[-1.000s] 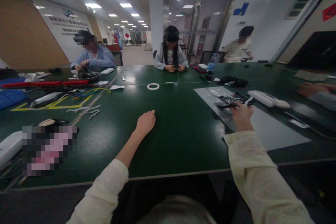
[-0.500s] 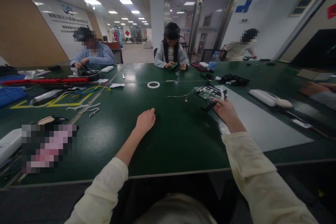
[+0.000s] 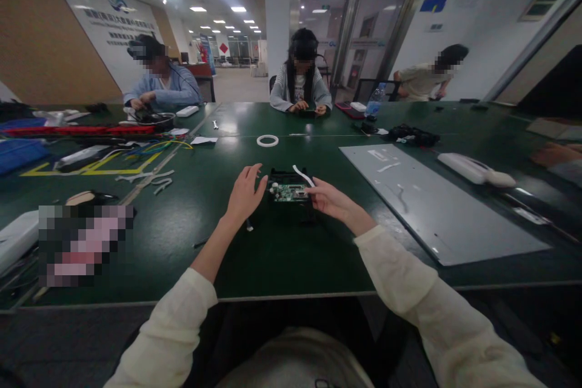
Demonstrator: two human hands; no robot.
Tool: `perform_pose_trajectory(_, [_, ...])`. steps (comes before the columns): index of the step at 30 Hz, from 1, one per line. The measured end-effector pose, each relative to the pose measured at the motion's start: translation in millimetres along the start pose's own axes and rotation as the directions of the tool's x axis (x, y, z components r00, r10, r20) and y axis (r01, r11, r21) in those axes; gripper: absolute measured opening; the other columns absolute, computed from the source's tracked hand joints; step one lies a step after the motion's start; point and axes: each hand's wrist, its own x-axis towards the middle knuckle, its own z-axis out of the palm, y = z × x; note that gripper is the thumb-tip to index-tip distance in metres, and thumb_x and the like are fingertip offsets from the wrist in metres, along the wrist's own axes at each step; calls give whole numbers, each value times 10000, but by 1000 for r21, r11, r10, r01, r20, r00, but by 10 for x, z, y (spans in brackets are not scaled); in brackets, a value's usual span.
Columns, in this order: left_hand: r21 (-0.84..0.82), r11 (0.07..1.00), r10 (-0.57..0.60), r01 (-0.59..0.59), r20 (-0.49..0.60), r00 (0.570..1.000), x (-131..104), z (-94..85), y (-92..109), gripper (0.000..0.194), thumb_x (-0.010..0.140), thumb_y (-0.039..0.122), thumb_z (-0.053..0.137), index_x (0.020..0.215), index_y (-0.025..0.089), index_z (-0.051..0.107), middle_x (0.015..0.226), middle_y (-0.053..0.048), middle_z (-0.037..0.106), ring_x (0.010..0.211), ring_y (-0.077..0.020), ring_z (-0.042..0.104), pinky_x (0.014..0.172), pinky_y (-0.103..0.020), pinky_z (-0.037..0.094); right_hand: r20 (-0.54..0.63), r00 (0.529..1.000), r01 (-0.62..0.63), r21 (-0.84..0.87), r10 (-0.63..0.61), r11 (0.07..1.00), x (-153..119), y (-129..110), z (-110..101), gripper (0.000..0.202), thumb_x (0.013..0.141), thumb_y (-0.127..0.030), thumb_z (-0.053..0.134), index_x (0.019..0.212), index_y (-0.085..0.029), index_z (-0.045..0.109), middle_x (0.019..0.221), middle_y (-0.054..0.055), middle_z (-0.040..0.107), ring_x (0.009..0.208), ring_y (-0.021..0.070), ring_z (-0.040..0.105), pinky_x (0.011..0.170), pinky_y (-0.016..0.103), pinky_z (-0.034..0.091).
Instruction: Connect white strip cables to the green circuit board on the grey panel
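My right hand (image 3: 334,199) grips the right side of a black frame carrying a green circuit board (image 3: 288,192), held over the table in front of me. A white ribbon cable (image 3: 303,175) sticks up from the board beside my fingers. My left hand (image 3: 245,193) is just left of the board, its fingers apart and holding nothing. Below my left wrist a thin cable end (image 3: 250,225) shows; the rest of that cable is partly hidden by my forearm.
A grey panel (image 3: 409,218) lies to the right, near a white device (image 3: 461,168). A white ring (image 3: 267,140) lies ahead. Loose white pieces (image 3: 145,177) and a blue bin (image 3: 20,156) are on the left. Co-workers (image 3: 302,82) sit across the table (image 3: 291,267).
My right hand has carried the circuit board left from the grey panel to the middle. My left hand has lifted slightly and opened beside it. The view has shifted a little.
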Motion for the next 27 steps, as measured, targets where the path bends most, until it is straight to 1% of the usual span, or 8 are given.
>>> perform_pose_trajectory(4, [-30, 999, 43, -38, 200, 979, -64, 89, 9, 415, 923, 410, 337, 1270, 197, 418, 1236, -100, 467, 1134, -218, 473, 963, -394, 400, 10, 999, -51, -34, 51, 998, 24, 92, 127, 398, 724, -54, 600, 1068, -194, 454, 930, 25, 614, 709, 98, 627, 626, 204, 538])
perform_pose_trajectory(10, [35, 991, 95, -127, 483, 870, -161, 126, 52, 585, 856, 594, 347, 1348, 279, 343, 1450, -66, 283, 1332, -307, 241, 1039, -526, 277, -25, 992, -123, -157, 121, 980, 78, 96, 43, 486, 749, -76, 608, 1186, -148, 409, 981, 69, 616, 765, 100, 634, 672, 194, 535])
perform_pose_trajectory(15, [86, 988, 58, -124, 540, 839, -175, 163, 41, 673, 818, 654, 348, 1375, 279, 306, 1470, -62, 265, 1345, -324, 217, 1045, -537, 250, -119, 990, -118, -461, 71, 880, 91, 29, -93, 389, 795, -232, 611, 1148, -113, 496, 920, 87, 648, 771, 135, 647, 693, 231, 538])
perform_pose_trajectory(18, [94, 988, 53, -125, 552, 832, -171, 181, 28, 678, 825, 655, 327, 1373, 257, 319, 1460, -75, 288, 1336, -318, 246, 1046, -525, 250, -238, 964, -73, -673, -122, 736, 20, -32, -294, 269, 786, -302, 610, 1000, -138, 604, 822, 74, 665, 686, 151, 644, 659, 262, 527])
perform_pose_trajectory(21, [81, 988, 62, -129, 561, 825, -166, 182, 22, 670, 832, 646, 328, 1372, 251, 330, 1459, -81, 291, 1335, -312, 252, 1051, -512, 245, -319, 836, -59, -860, -445, 506, -187, -162, -684, 177, 739, -311, 636, 857, -180, 659, 780, 60, 662, 735, 184, 633, 746, 309, 490])
perform_pose_trajectory(24, [76, 990, 56, -119, 563, 825, -161, 175, 21, 663, 834, 637, 339, 1371, 249, 337, 1460, -88, 288, 1335, -308, 253, 1052, -501, 244, -416, 632, -259, -908, -654, 328, -501, -349, -1227, 255, 791, -334, 544, 960, -174, 649, 959, 106, 647, 947, 232, 586, 880, 368, 416])
perform_pose_trajectory(25, [75, 990, 56, -118, 564, 824, -160, 175, 20, 664, 834, 638, 339, 1372, 249, 337, 1461, -88, 286, 1335, -307, 255, 1051, -499, 245, -465, 539, -364, -880, -702, 304, -604, -404, -1411, 305, 800, -323, 517, 1025, -148, 626, 1040, 138, 619, 1019, 250, 553, 905, 384, 391])
perform_pose_trajectory(27, [72, 990, 60, -122, 568, 821, -160, 177, 17, 670, 832, 645, 330, 1374, 251, 332, 1463, -87, 282, 1332, -308, 258, 1049, -500, 246, -607, 372, -548, -754, -702, 362, -770, -473, -1734, 398, 803, -329, 489, 1112, -95, 578, 1107, 203, 567, 1092, 286, 506, 900, 407, 378])
